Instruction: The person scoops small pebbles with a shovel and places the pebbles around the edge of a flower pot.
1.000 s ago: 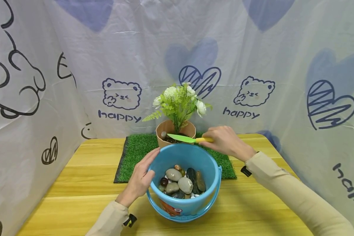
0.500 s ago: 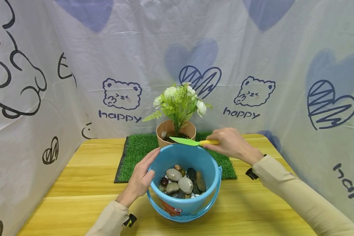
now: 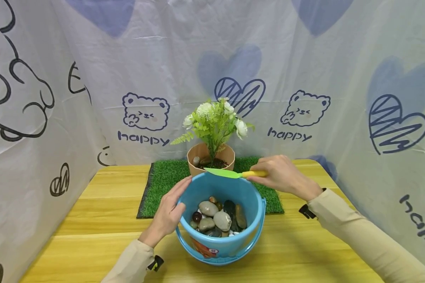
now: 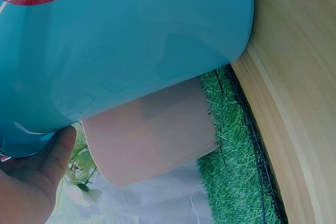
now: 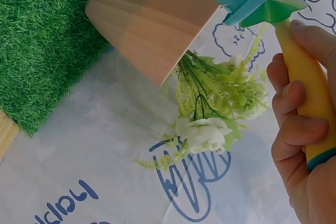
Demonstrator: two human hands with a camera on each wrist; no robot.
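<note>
My right hand [image 3: 281, 175] grips the yellow handle of a small garden trowel [image 3: 222, 173], fingers curled round it in the right wrist view. Its green blade points left over the far rim of a blue bucket [image 3: 230, 247], in front of the flowerpot. My left hand [image 3: 168, 210] rests against the bucket's left rim with fingers fairly straight. Several stones [image 3: 222, 221], grey, black and brown, lie in the bucket. Behind it stands a peach flowerpot [image 3: 193, 169] with white flowers [image 3: 205, 111]; a small pale stone [image 3: 196, 160] and dark soil [image 3: 219, 163] show inside.
The pot stands on a green turf mat [image 3: 163, 177], partly hidden by the bucket. Underneath is a wooden table [image 3: 102, 220]. A printed white cloth [image 3: 145, 70] hangs behind and at both sides. The bucket's blue handle [image 3: 230, 261] hangs down at the front.
My right hand has drawn the trowel right and slightly nearer, from over the pot to the bucket's far rim, uncovering more of the pot's inside. The left hand and bucket stay put.
</note>
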